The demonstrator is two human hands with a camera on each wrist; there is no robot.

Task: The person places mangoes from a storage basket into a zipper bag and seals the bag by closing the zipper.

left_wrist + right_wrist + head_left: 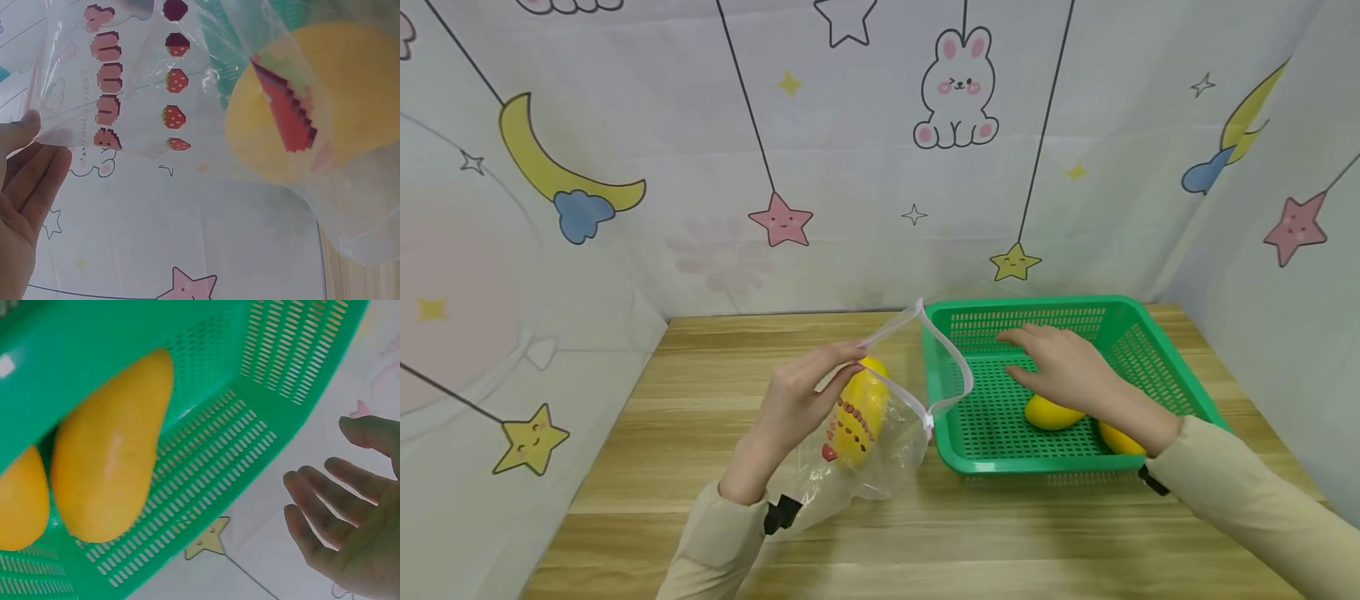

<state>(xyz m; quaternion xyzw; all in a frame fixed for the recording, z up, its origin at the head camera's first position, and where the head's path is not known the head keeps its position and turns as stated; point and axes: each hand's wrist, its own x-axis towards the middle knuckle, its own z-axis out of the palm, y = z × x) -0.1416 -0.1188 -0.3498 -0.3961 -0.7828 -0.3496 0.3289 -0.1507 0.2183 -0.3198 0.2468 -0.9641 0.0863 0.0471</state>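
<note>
My left hand (797, 404) pinches the rim of a clear zip bag (887, 475) between thumb and fingers. Printed on the bag are red lettering and small strawberries, and its mouth gapes toward the basket. Inside the bag lies a yellow mango (870, 408), which looks large through the plastic in the left wrist view. Over the green plastic basket (951, 454) hovers my right hand (1067, 367), fingers spread and holding nothing. Below that hand one mango (112, 450) rests in the basket. A second mango (1122, 439) beside it is partly hidden by my right wrist.
The basket stands on the right of a wooden table (647, 467), with slotted walls and a raised rim. Behind the table and along both sides hang white cloths (865, 167) printed with stars, moons and a rabbit.
</note>
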